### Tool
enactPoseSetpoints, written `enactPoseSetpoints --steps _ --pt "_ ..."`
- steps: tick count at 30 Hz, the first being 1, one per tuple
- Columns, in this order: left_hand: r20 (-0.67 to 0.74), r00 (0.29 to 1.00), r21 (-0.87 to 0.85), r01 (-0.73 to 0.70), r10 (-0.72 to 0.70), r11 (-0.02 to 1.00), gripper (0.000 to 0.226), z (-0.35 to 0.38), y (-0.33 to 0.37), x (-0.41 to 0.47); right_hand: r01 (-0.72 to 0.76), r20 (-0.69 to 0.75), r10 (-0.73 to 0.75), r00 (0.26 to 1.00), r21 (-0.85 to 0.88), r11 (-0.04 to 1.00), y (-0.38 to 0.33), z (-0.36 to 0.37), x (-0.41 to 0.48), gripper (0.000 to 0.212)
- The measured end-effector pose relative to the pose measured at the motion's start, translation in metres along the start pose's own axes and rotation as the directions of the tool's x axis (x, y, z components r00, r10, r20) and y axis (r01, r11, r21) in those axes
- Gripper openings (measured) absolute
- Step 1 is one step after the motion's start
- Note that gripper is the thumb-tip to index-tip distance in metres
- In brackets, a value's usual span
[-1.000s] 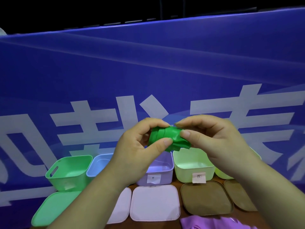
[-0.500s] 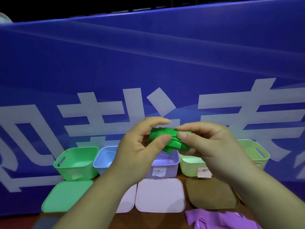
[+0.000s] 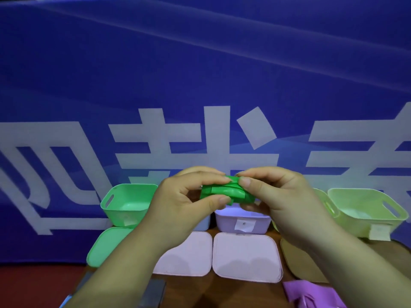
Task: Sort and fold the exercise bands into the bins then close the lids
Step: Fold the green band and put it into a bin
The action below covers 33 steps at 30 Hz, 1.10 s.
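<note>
Both hands hold a folded green exercise band (image 3: 224,192) in the air above the row of bins. My left hand (image 3: 184,203) pinches its left end between thumb and fingers. My right hand (image 3: 275,196) pinches its right end. Below stand an open green bin (image 3: 124,205), a lilac bin (image 3: 242,223) with a paper label, and a pale yellow-green bin (image 3: 364,210). A blue bin between the green and lilac ones is mostly hidden by my left hand. A purple band (image 3: 311,293) lies at the bottom right.
Lids lie flat in front of the bins: a green lid (image 3: 104,245), two pink lids (image 3: 246,256), and a brown lid (image 3: 298,258). A blue banner (image 3: 200,74) with white characters rises right behind the bins. The wooden table edge and red floor show at bottom left.
The view has shifted so the bins sit further right and lower. Both hands have pressed the green band flatter and kept it between them.
</note>
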<state>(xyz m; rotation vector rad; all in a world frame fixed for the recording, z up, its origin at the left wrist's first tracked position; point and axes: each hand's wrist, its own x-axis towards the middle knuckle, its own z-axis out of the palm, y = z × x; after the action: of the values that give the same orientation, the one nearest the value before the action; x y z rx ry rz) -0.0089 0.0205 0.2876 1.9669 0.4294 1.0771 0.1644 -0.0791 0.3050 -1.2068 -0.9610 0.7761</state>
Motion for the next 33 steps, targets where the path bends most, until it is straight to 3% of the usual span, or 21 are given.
enactPoseSetpoints --steps 5,14,19,26,33 --pt "-0.051 0.998 0.01 0.039 -0.039 0.999 0.033 -0.077 -0.034 -0.008 0.022 0.014 -0.02 1.0 -0.095 0.995 0.022 0.081 0.026 0.011" --pt "-0.038 0.987 0.263 0.158 -0.154 0.952 0.028 -0.227 -0.129 -0.019 -0.093 0.062 0.114 0.992 -0.272 0.958 0.101 0.21 0.083 0.019" --pt "0.042 0.955 0.534 0.228 -0.295 0.814 0.025 -0.28 -0.208 -0.016 -0.135 0.041 0.183 0.982 -0.522 0.842 0.155 0.235 0.115 0.015" --pt "0.21 0.9 0.725 0.119 -0.381 0.679 0.028 -0.303 -0.314 0.028 -0.2 0.009 0.312 0.95 -0.749 0.631 0.233 0.248 0.167 0.021" --pt "0.439 0.737 0.784 -0.035 -0.513 0.62 0.032 -0.284 -0.417 0.072 -0.093 0.094 0.362 0.927 -0.878 0.469 0.302 0.262 0.224 0.039"
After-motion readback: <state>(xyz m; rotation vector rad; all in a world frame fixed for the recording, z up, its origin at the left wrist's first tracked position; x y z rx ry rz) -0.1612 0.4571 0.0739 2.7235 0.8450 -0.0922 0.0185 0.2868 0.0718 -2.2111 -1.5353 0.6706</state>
